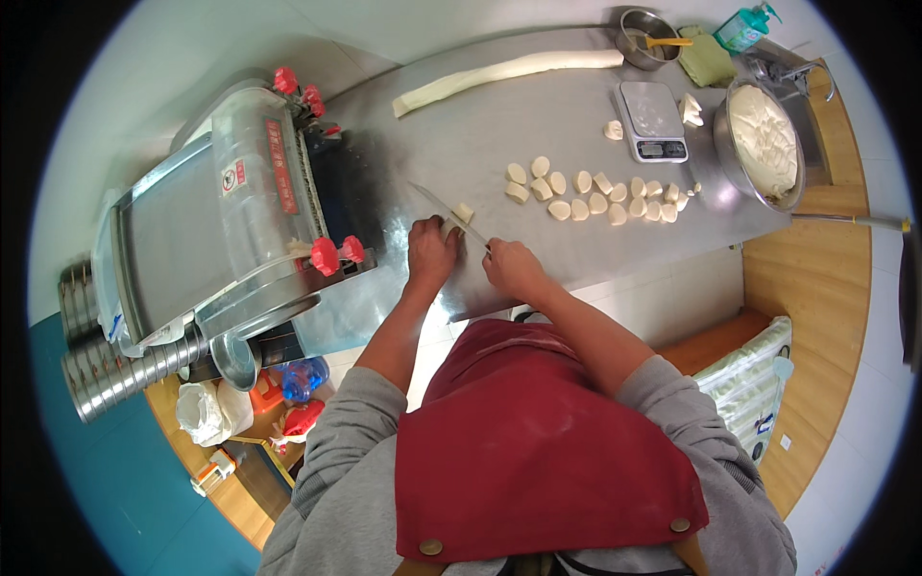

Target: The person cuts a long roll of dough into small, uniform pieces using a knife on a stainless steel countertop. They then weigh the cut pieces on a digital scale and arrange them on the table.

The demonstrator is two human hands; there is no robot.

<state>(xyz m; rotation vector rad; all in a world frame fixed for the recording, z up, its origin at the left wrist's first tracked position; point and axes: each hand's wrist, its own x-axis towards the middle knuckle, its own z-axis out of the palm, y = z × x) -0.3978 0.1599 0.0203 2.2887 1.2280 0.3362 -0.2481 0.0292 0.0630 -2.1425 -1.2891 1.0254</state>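
Note:
My right hand (513,268) grips the handle of a long knife (448,210), whose blade slants up and left over the steel table (475,151). Just left of the blade, my left hand (432,252) holds a short piece of dough, partly hidden by the fingers and knife. A cut dough piece (463,212) lies against the blade's far side. To the right, many small dough pieces (598,203) lie in loose rows. A long dough roll (504,73) stretches along the table's back.
A dough sheeter (252,180) with red knobs stands at the left. At the right are a digital scale (652,119), a steel bowl of dough (765,140), a pot (645,39) with a yellow-handled tool, a green cloth (706,57) and a pump bottle (743,30).

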